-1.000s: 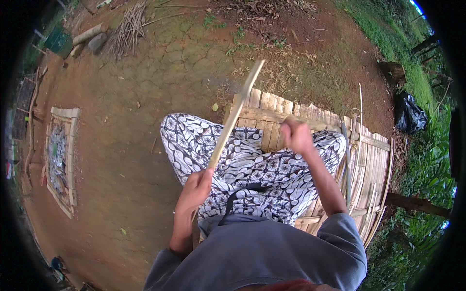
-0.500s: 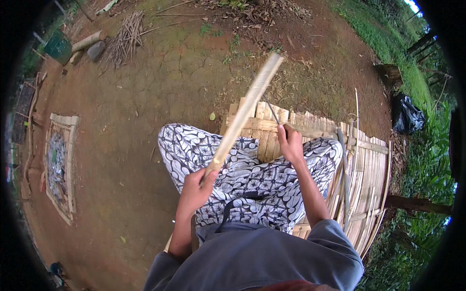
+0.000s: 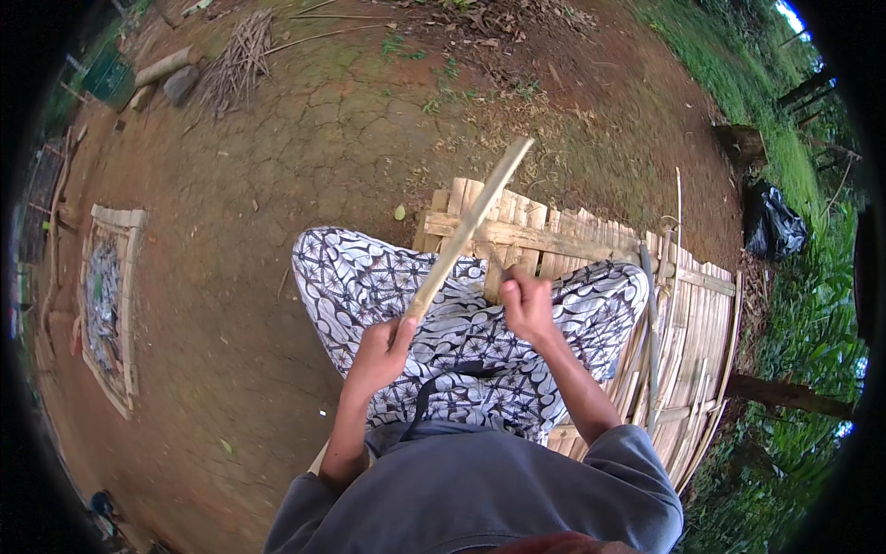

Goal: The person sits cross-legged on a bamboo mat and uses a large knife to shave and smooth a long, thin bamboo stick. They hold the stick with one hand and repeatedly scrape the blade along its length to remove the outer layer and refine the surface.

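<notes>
A long pale bamboo strip [image 3: 472, 220] slants up and away from my left hand [image 3: 377, 356], which is closed round its near end above my lap. My right hand [image 3: 529, 307] is closed round the handle of a knife [image 3: 496, 259]. Its thin dark blade is smeared by motion and points toward the middle of the strip; whether it touches the strip I cannot tell. Under both hands lies the black-and-white patterned cloth [image 3: 369, 277] over my crossed legs.
I sit on a bamboo slat platform [image 3: 688, 323], with a grey pole [image 3: 653, 332] lying on its right part. A black plastic bag [image 3: 773, 222] and a stump [image 3: 741, 143] stand at right. At left is a framed ash pit [image 3: 137, 305]; far left, a stick pile [image 3: 238, 69].
My right hand has come down and left toward my lap with the knife. The far end of the bamboo strip has dropped lower and turned, while my left hand stays nearly in place.
</notes>
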{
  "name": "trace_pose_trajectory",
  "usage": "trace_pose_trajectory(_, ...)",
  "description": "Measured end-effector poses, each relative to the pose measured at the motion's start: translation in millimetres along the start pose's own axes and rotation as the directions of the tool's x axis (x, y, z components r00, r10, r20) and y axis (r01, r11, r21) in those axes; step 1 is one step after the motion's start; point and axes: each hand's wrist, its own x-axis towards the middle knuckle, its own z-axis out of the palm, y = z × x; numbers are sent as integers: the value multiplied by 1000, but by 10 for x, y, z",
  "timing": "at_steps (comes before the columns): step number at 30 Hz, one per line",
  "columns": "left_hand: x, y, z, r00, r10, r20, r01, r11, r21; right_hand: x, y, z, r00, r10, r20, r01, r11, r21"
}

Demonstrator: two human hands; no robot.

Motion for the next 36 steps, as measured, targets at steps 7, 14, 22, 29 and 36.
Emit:
trace_pose_trajectory(7,-68,100,106,956,-109,272,192,934,-303,37,-211,-78,873,-446,199,487,770,-413)
trace_pose_trajectory(14,-33,59,-64,986,-134,95,154,955,-255,180,171,-337,933,-323,158,358,791,-496)
trace_pose_trajectory(22,132,-32,243,992,85,98,-72,990,-125,268,-274,-93,815,-552,175,559,671,-486)
trace_pose_trajectory(29,108,-3,18,997,-81,1,79,967,-242,349,74,-261,933,-308,185,356,723,-592)
trace_pose_trajectory(36,-21,66,136,999,-20,30,19,999,34,537,-111,-348,797,-518,311,570,471,-674)
